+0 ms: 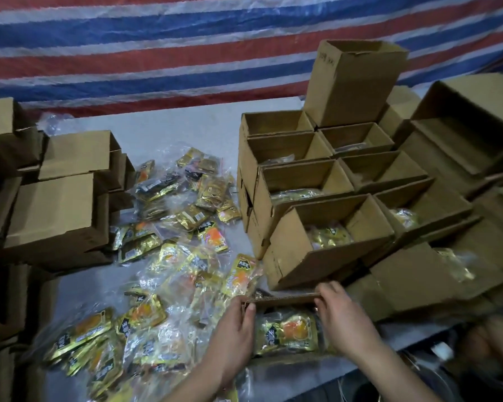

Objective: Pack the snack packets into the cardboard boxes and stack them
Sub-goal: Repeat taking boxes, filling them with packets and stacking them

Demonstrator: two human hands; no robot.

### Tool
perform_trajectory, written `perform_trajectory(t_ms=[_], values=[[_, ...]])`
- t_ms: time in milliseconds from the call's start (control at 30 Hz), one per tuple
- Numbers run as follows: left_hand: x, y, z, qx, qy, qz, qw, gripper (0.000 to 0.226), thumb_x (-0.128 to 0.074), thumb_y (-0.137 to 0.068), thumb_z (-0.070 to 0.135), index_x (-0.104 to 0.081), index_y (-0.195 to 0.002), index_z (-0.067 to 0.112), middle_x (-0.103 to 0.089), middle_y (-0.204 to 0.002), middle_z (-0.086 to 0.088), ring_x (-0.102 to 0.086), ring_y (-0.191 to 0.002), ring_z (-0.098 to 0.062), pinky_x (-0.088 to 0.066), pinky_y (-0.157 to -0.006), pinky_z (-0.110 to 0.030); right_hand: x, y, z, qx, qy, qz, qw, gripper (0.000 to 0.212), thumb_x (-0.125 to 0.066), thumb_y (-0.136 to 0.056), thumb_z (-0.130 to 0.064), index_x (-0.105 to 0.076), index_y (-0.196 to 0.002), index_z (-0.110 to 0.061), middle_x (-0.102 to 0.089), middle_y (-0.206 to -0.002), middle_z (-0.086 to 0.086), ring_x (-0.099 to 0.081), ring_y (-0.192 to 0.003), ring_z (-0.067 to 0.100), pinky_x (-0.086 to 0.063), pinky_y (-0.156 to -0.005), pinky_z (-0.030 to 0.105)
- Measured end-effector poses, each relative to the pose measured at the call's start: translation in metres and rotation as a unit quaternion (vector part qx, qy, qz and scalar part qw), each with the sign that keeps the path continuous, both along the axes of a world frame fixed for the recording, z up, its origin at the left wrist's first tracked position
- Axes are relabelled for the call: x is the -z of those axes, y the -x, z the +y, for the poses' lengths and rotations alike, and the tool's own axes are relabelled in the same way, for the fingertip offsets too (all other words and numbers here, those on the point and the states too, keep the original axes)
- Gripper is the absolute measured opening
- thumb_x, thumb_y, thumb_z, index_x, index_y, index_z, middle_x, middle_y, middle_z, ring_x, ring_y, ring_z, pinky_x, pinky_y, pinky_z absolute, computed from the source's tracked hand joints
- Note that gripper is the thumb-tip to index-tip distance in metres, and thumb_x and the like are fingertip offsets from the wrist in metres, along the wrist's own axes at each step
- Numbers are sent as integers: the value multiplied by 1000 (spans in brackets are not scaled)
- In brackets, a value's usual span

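Hands at near edge of the grey counter (163, 126), both on one small open cardboard box (282, 298). Left hand (234, 329) grips the box's left wall, thumb over the rim, fingers curled outside. Right hand (341, 311) pinches the far-right corner of the rim, grip clamped on cardboard. Inside the box lies a gold snack packet (288, 332) with an orange picture and a black label panel bearing white characters, too blurred to read.

Loose snack packets (169, 256), gold and clear plastic, sprawl across the counter left of the box, some dark-labelled, some with orange prints; characters on them not legible. One gold-orange packet (240, 275) sits just beside the box's far-left corner.

Open filled boxes (325, 242) stand in stepped rows on the right, gold packets visible in several. A tall empty carton (352, 82) tops the back of that stack, with small handwritten marks near its upper edge, unreadable. More boxes (462, 134) crowd the far right, motion-blurred.

Closed cardboard boxes (58, 204) are stacked on the left, plain brown, no print seen. A red, white and blue striped tarp (186, 44) hangs behind the counter.
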State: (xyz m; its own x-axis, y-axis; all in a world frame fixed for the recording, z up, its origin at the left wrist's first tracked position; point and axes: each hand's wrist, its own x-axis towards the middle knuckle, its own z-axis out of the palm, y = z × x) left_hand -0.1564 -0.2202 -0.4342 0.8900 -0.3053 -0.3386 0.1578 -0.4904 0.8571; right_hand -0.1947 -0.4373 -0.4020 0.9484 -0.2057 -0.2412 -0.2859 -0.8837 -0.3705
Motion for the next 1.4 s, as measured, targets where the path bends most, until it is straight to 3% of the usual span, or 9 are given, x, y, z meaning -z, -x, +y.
perform_trajectory(t_ms=[267,400,500,633,767,1000,1133,1200,1400], values=[[28,18,-84,34,1,-49,998,16,-37,-105,36,-50,-111,28,-62,-98,8,-59,-90,-11,-44,-71,-22,20,2,-75,103,-5,22,994,18,-51,-99,-14,-62,-112,-19,-56,-104,-2,-59,-85,18,-48,-73,32],[53,13,-84,70,-55,-43,995,35,-28,-105,47,-54,-124,32,-62,-123,8,-57,-116,-13,-41,-106,-32,32,-8,-97,82,-1,63,995,46,-44,-91,8,-63,-123,-18,-59,-116,5,-62,-101,26,-44,-78,29],[84,4,-63,140,-124,-59,981,40,-30,-106,33,-42,-145,31,-51,-143,9,-48,-127,-8,-34,-107,-22,41,-12,-105,71,4,71,995,56,-44,-87,12,-60,-130,-19,-57,-124,4,-62,-107,26,-49,-89,33],[123,1,-47,360,-397,-69,842,65,-32,-101,36,-4,-158,23,11,-164,-4,6,-152,-26,-2,-121,-49,52,-17,-107,75,-8,35,997,42,-46,-87,12,-61,-116,-16,-54,-113,4,-64,-99,29,-51,-84,35],[130,6,-51,392,-473,-62,787,69,-30,-102,45,0,-157,16,21,-162,-7,16,-150,-31,1,-120,-55,59,-30,-104,94,11,43,995,23,-42,-94,4,-57,-102,-11,-51,-115,11,-63,-97,35,-49,-82,40],[129,4,-45,352,-504,-57,786,63,-27,-103,33,2,-158,19,20,-162,-6,15,-150,-29,-1,-122,-47,58,-33,-92,129,-75,-54,987,8,-52,-100,-15,-52,-102,-7,-53,-110,11,-56,-87,24,-39,-70,29],[133,1,-38,332,-505,-64,794,63,-28,-103,27,1,-158,21,19,-163,-7,15,-150,-29,1,-122,-44,60,-8,-82,84,-26,-67,994,44,-60,-96,-24,-53,-135,-5,-50,-139,9,-49,-127,26,-44,-105,37],[136,1,-36,334,-507,-71,791,65,-31,-103,24,4,-158,20,22,-162,-8,17,-150,-29,1,-122,-44,61,1,-73,29,-12,-70,997,50,-62,-94,-36,-55,-135,-9,-52,-138,5,-49,-129,27,-40,-109,40],[131,-3,-25,326,-499,-84,799,73,-36,-100,7,10,-156,14,17,-163,-9,10,-151,-28,-6,-123,-43,77,10,-58,-163,83,80,980,67,-21,-92,-72,-57,-131,-31,-58,-132,-12,-46,-130,11,-12,-121,37]])
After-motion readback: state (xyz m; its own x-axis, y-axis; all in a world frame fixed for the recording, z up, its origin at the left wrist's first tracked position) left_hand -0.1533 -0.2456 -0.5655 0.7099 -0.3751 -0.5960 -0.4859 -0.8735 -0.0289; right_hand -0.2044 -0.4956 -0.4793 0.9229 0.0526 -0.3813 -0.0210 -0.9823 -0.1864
